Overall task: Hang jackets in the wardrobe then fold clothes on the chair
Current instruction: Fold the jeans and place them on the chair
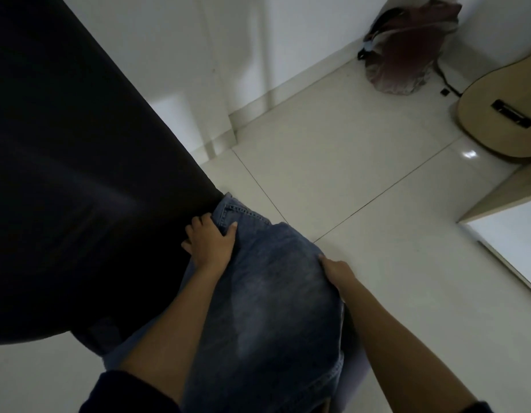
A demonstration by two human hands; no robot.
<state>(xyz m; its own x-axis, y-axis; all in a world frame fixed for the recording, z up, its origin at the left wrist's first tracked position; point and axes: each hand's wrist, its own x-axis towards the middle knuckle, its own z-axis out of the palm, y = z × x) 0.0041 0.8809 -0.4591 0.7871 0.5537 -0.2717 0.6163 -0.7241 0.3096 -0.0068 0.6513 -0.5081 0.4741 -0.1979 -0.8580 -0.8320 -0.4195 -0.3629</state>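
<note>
A faded blue denim garment [273, 293] lies draped in the lower centre of the frame, between the two hands. The left hand [210, 242] grips its upper left edge, thumb laid across the denim beside a stitched, riveted pocket corner. The right hand [336, 274] holds the right edge, thumb on top and fingers curling out of sight round the fold. The garment's long axis runs from the bottom of the frame up to the centre, stitched end farthest up, against a large black surface [79, 174] filling the left. Pale glossy floor tiles [362, 263] lie beneath.
</note>
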